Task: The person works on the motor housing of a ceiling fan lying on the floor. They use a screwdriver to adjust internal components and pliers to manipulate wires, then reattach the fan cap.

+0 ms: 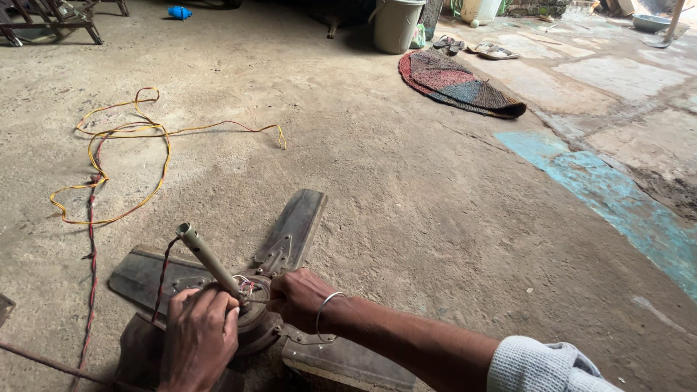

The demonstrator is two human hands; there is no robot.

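The left hand (197, 335) is closed around the base of the down rod (210, 260) where it meets the ceiling fan motor hub (258, 327), which lies on the concrete floor (406, 218). The right hand (301, 296) pinches the thin wires (245, 284) beside the rod (a metal bangle (324, 317) circles that wrist). Holding the hub steady and pulling the wires gently seems wise. Fan blades (294, 229) jut past both hands. Left and beyond, yellow-red cable (123, 145) loops; farther right lie a woven mat (457, 83) and a bucket (396, 25).
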